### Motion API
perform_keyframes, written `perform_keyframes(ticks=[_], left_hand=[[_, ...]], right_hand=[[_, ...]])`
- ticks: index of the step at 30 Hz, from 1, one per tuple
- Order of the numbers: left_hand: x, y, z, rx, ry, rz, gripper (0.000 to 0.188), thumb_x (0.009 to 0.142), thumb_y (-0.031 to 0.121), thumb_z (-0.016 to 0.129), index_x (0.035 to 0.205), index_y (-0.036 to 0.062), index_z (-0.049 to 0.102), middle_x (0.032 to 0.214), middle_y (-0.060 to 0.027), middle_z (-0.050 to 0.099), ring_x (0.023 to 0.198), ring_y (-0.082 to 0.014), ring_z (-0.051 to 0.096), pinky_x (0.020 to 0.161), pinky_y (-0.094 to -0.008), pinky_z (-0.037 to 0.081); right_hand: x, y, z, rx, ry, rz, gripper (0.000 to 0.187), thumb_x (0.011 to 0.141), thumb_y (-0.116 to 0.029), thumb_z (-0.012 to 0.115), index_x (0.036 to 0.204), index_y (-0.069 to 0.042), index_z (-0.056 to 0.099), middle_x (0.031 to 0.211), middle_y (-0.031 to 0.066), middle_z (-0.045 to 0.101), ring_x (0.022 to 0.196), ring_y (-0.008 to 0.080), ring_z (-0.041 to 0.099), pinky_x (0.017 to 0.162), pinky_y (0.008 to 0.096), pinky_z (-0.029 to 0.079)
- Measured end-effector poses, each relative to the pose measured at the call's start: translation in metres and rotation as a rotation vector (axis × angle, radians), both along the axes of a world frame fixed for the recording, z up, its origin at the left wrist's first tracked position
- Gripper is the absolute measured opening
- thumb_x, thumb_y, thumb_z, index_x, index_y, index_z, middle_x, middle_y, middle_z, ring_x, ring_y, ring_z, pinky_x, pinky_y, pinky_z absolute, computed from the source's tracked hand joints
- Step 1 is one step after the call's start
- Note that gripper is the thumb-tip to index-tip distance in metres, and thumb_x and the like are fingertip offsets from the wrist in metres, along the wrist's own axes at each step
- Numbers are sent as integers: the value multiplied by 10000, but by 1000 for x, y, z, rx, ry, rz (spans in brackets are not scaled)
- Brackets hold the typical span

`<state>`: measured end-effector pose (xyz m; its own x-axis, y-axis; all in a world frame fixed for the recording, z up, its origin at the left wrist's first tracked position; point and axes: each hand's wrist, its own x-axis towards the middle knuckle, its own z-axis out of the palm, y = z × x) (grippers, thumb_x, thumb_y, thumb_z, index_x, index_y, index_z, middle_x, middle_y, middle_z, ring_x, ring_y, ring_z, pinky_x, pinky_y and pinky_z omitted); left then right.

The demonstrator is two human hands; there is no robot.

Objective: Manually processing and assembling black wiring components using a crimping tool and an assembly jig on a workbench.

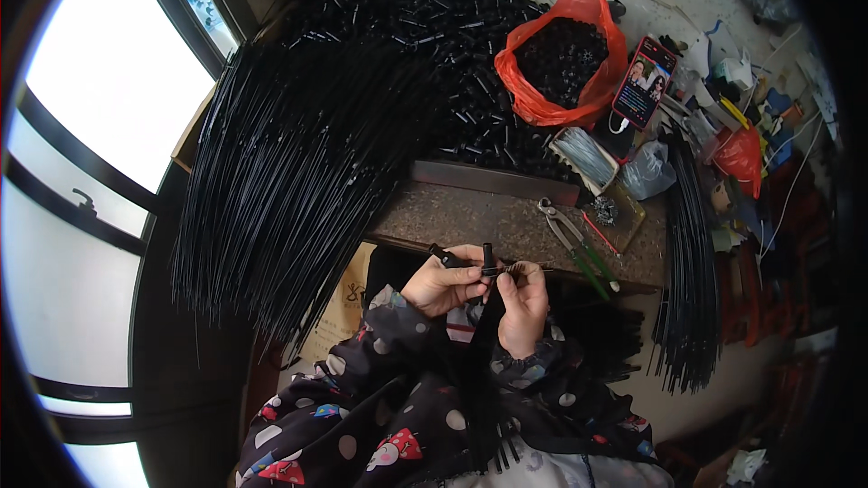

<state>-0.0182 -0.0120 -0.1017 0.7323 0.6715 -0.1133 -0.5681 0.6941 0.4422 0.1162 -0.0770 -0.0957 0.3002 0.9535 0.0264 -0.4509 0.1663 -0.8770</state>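
Note:
Near the table's front edge, my left hand point(434, 287) is closed, with a small black tube-shaped piece point(488, 256) upright at its fingertips. Another black piece point(445, 257) sticks out by the same hand's index finger. My right hand point(522, 314) pinches close beside it, thumb against forefinger, at the base of the upright piece. A thin dark strand point(526, 267) shows by the right fingertips; its exact kind is too small to tell. The two hands nearly touch. Right of them lie pincers with green handles point(579, 248) and a thin red stick point(600, 232).
A heap of small black tubular pieces point(398, 14) covers the back. Long black rods point(280, 181) hang over the left side, with another bundle point(689, 280) at right. A red plastic bag point(518, 90) holds black parts, beside a propped phone point(645, 83) and a box of thin wires point(588, 158).

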Motion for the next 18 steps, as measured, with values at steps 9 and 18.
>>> perform_keyframes(ticks=[9, 18], left_hand=[[-4, 2, 7, 105, 74, 49, 181, 795, -39, 596, 964, -32, 533, 996, -156, 593, 841, -177, 620, 761, -259, 532], [-5, 7, 4, 126, 78, 49, 225, 784, -17, 628, 986, -14, 528, 933, -123, 602, 847, -163, 609, 759, -254, 525]], right_hand=[[-2, 4, 1, -8, -10, 15, 157, 864, -71, 575, 973, -24, 471, 870, 31, 536, 750, 86, 517, 658, 219, 434], [-3, 3, -5, 1, 21, 79, 171, 862, -79, 588, 979, -26, 475, 884, 16, 541, 787, 61, 505, 705, 200, 422]])
